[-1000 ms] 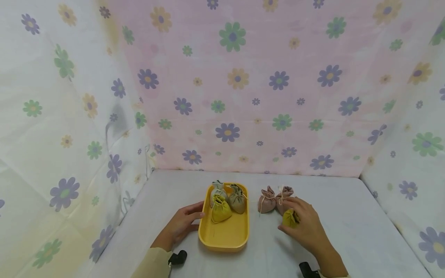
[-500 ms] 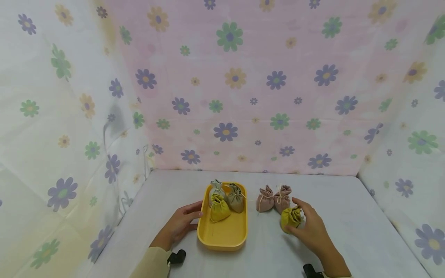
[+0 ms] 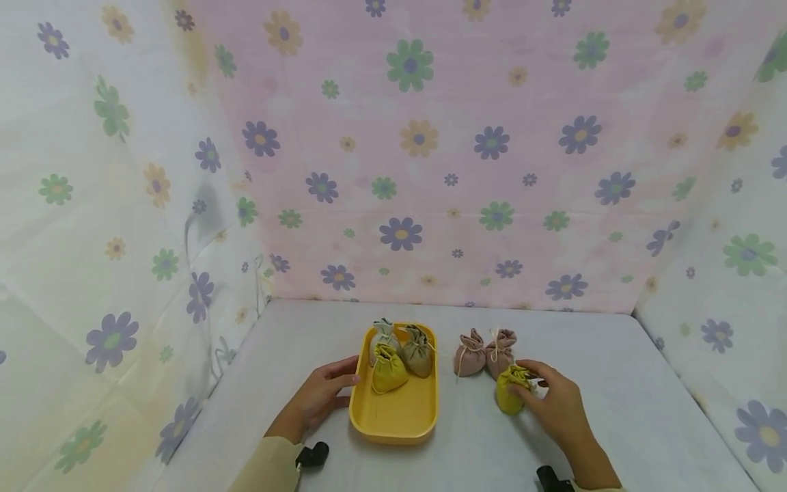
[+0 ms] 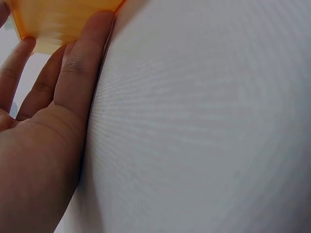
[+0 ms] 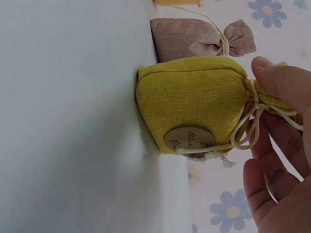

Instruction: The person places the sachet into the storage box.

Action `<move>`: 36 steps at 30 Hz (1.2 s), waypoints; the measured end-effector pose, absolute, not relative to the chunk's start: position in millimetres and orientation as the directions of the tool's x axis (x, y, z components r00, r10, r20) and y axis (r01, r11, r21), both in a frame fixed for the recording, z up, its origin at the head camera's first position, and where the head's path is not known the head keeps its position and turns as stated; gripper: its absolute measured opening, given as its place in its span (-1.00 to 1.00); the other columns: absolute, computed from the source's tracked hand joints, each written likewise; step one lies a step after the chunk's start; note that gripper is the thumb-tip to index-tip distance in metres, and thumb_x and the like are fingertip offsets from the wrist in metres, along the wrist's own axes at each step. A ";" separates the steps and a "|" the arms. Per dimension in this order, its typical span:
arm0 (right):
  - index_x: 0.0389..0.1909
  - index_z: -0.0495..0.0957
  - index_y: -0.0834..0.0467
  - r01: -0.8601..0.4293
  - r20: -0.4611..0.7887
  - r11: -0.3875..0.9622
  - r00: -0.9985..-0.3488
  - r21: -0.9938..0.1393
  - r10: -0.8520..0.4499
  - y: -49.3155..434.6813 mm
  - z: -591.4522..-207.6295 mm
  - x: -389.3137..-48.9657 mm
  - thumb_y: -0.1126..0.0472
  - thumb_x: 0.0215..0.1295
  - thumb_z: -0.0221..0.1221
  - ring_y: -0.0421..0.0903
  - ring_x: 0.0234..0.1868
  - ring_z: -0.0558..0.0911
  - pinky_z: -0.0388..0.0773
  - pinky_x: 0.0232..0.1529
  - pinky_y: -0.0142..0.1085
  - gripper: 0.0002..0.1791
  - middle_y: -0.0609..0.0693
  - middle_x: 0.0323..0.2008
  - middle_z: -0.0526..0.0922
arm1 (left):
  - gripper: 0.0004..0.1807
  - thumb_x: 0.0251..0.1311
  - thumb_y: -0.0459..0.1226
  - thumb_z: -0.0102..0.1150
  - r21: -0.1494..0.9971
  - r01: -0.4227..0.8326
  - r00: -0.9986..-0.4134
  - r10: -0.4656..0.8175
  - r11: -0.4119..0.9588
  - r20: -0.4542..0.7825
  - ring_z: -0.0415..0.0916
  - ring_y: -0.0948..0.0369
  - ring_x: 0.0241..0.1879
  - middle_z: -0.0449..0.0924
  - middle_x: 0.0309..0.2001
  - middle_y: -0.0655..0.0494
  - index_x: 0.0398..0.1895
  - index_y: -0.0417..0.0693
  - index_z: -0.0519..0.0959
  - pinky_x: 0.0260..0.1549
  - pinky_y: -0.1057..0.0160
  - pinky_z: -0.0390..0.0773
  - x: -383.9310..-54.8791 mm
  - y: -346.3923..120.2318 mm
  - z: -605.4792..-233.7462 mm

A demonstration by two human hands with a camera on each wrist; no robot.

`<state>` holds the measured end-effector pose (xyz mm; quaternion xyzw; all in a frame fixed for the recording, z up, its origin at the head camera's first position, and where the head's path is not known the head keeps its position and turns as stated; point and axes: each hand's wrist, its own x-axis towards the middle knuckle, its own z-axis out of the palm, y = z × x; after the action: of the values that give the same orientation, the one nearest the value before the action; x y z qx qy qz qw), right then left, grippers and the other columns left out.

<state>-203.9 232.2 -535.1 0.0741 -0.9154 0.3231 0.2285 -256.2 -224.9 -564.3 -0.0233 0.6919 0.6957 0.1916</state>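
My right hand pinches the gathered neck of a yellow drawstring pouch between thumb and fingers. The pouch stands upright with its base at the white tabletop; a cream cord and a round printed tag show in the right wrist view. Just behind it are two dusty-pink pouches, side by side. My left hand rests against the left side of a yellow tray, its fingertips touching the outer wall in the left wrist view. Inside the tray's far half sit a pale pouch, an olive-grey pouch and another yellow pouch.
A white cloth covers the table. Flower-patterned sheets rise along its back and both sides. A small black device is strapped at the left wrist, and another black device at the right.
The yellow pouch in my right hand has turned from tilted to upright and come down in front of the pink pouches. My right fingers now hold its neck. Left hand and tray stay put.
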 end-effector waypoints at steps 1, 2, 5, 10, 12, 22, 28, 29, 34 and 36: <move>0.06 0.70 0.04 -0.284 0.473 0.777 -0.881 -0.562 0.020 231.4 -534.3 -204.3 0.15 0.06 0.58 -0.07 -0.10 0.75 0.72 -0.16 -0.16 -0.50 -0.06 -0.06 0.80 | -0.30 0.33 -0.13 0.37 0.954 -0.300 -0.925 0.235 0.030 -0.298 0.47 0.04 0.38 0.33 0.54 -0.05 0.52 0.12 0.41 0.09 0.04 0.72 -256.6 -224.9 -564.8; 0.04 0.71 0.03 -0.282 0.478 0.777 -0.878 -0.563 0.027 230.6 -533.6 -204.7 0.14 0.07 0.57 -0.09 -0.12 0.75 0.72 -0.17 -0.17 -0.53 -0.08 -0.09 0.81 | -0.30 0.33 -0.13 0.37 0.954 -0.300 -0.925 0.236 0.029 -0.298 0.47 0.04 0.37 0.33 0.54 -0.06 0.52 0.11 0.41 0.09 0.04 0.72 -256.8 -224.9 -565.2; -0.03 0.73 0.02 -0.281 0.491 0.775 -0.870 -0.567 0.044 228.5 -531.9 -206.1 0.13 0.08 0.57 -0.12 -0.16 0.74 0.73 -0.19 -0.15 -0.59 -0.12 -0.15 0.82 | -0.30 0.33 -0.12 0.37 0.954 -0.298 -0.926 0.234 0.032 -0.297 0.47 0.04 0.37 0.33 0.53 -0.06 0.52 0.11 0.40 0.09 0.04 0.72 -256.9 -224.7 -565.3; -0.08 0.75 0.03 -0.275 0.491 0.768 -0.869 -0.578 0.058 222.9 -528.7 -207.0 0.13 0.06 0.57 -0.13 -0.22 0.72 0.73 -0.22 -0.15 -0.63 -0.11 -0.22 0.82 | -0.29 0.32 -0.12 0.37 0.955 -0.295 -0.928 0.225 0.040 -0.296 0.47 0.03 0.37 0.34 0.53 -0.07 0.52 0.10 0.40 0.08 0.04 0.72 -254.9 -227.0 -562.9; -0.09 0.75 0.03 -0.272 0.486 0.763 -0.872 -0.586 0.061 220.6 -527.0 -207.3 0.13 0.07 0.57 -0.13 -0.22 0.72 0.72 -0.21 -0.17 -0.64 -0.11 -0.23 0.82 | -0.29 0.32 -0.12 0.37 0.955 -0.292 -0.930 0.221 0.043 -0.295 0.47 0.03 0.37 0.34 0.53 -0.07 0.52 0.09 0.40 0.08 0.04 0.72 -254.4 -228.0 -562.3; -0.10 0.76 0.00 -0.307 0.507 0.736 -0.860 -0.604 0.058 209.7 -508.4 -206.6 0.12 0.07 0.58 -0.16 -0.24 0.72 0.74 -0.24 -0.17 -0.65 -0.12 -0.19 0.82 | -0.31 0.32 -0.10 0.37 0.956 -0.291 -0.931 0.218 0.037 -0.292 0.50 0.05 0.35 0.37 0.52 -0.03 0.50 0.12 0.43 0.08 0.05 0.72 -252.9 -225.3 -561.6; -0.07 0.76 -0.06 -0.354 0.514 0.697 -0.858 -0.623 0.023 200.5 -493.8 -207.6 0.08 0.11 0.55 -0.21 -0.22 0.73 0.76 -0.21 -0.25 -0.66 -0.18 -0.14 0.81 | -0.33 0.33 -0.10 0.37 0.957 -0.289 -0.936 0.199 0.040 -0.291 0.52 0.06 0.32 0.38 0.50 -0.04 0.50 0.13 0.44 0.06 0.05 0.73 -252.8 -225.8 -561.4; -0.07 0.76 -0.05 -0.361 0.514 0.689 -0.857 -0.628 0.020 199.1 -492.1 -207.7 0.08 0.11 0.55 -0.23 -0.22 0.73 0.75 -0.20 -0.29 -0.66 -0.19 -0.13 0.81 | -0.33 0.32 -0.10 0.37 0.956 -0.292 -0.934 0.202 0.038 -0.294 0.52 0.06 0.32 0.38 0.50 -0.04 0.50 0.13 0.44 0.06 0.05 0.73 -252.8 -225.9 -561.3; -0.08 0.76 -0.03 -0.398 0.523 0.651 -0.852 -0.646 -0.002 193.0 -486.6 -209.2 0.08 0.12 0.54 -0.28 -0.26 0.73 0.76 -0.22 -0.34 -0.67 -0.16 -0.13 0.81 | -0.32 0.33 -0.11 0.37 0.957 -0.290 -0.931 0.224 0.030 -0.289 0.50 0.05 0.34 0.36 0.52 -0.06 0.51 0.10 0.42 0.07 0.04 0.72 -252.5 -225.1 -561.0; -0.11 0.76 -0.05 -0.417 0.531 0.638 -0.847 -0.647 -0.015 190.2 -484.7 -210.3 0.09 0.11 0.55 -0.29 -0.28 0.73 0.76 -0.24 -0.34 -0.69 -0.16 -0.15 0.80 | -0.32 0.33 -0.10 0.36 0.958 -0.285 -0.930 0.231 0.032 -0.285 0.49 0.05 0.35 0.36 0.52 -0.06 0.51 0.10 0.42 0.07 0.04 0.72 -252.3 -224.2 -560.8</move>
<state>-210.3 190.2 -484.7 0.1239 -0.8707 0.4069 0.2470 -252.3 -224.2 -560.8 -0.0196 0.6940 0.6955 0.1854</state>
